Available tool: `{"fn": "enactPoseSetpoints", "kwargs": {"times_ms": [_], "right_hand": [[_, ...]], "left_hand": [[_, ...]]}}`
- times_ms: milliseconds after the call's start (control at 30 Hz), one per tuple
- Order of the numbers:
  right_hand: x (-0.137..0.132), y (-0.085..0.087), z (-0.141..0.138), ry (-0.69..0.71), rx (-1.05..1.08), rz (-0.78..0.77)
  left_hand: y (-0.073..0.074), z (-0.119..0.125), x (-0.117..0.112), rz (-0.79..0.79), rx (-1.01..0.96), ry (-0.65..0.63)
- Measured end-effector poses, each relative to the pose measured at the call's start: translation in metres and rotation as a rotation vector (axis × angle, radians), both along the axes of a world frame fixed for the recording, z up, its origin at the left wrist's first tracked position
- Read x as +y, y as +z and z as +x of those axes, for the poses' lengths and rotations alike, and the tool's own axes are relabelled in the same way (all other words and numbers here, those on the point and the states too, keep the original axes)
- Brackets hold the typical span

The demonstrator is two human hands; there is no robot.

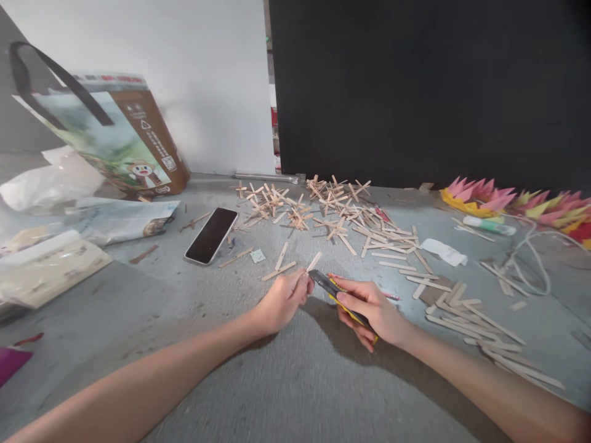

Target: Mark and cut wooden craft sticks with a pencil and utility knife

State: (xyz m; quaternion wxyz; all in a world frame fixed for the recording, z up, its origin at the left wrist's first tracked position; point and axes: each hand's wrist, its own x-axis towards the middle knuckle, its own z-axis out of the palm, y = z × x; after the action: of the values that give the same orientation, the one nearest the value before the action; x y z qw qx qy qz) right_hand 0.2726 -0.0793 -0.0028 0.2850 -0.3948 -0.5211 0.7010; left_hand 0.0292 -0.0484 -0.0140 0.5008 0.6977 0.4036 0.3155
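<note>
Between the fingers of my left hand (284,301) is a wooden craft stick (315,261), its far end pointing up and away. My right hand (373,307) is wrapped around a black and yellow utility knife (325,283). The knife's front end meets the stick close to my left fingertips; the blade itself is too small to make out. Just beyond my left hand lie two loose craft sticks (279,271), one crossing near the other's end. A pencil (392,296) lies partly behind my right hand.
Craft sticks, many joined into star shapes (300,215), cover the back middle, with loose sticks (480,326) at right. A phone (212,235) lies left of them. A paper bag (133,135) and plastic packages (50,264) are far left. Pink paper petals (480,195), a glue stick (489,225) and a white cable (545,271) lie right.
</note>
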Motion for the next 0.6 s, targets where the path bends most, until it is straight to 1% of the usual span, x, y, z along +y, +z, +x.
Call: {"fn": "enactPoseSetpoints", "kwargs": {"times_ms": [167, 367, 467, 600], "right_hand": [[0.002, -0.002, 0.001, 0.005, 0.027, -0.014], [0.002, -0.001, -0.001, 0.009, 0.057, -0.045], [0.002, -0.001, -0.001, 0.013, 0.066, -0.064], [0.003, 0.001, -0.003, 0.022, 0.063, -0.052]], "left_hand": [[0.006, 0.003, -0.001, -0.135, -0.115, -0.008], [0.012, 0.005, 0.0, -0.195, -0.143, 0.005], [0.012, 0.005, 0.001, -0.235, -0.161, -0.01], [0.011, 0.004, 0.002, -0.234, -0.159, -0.004]]}}
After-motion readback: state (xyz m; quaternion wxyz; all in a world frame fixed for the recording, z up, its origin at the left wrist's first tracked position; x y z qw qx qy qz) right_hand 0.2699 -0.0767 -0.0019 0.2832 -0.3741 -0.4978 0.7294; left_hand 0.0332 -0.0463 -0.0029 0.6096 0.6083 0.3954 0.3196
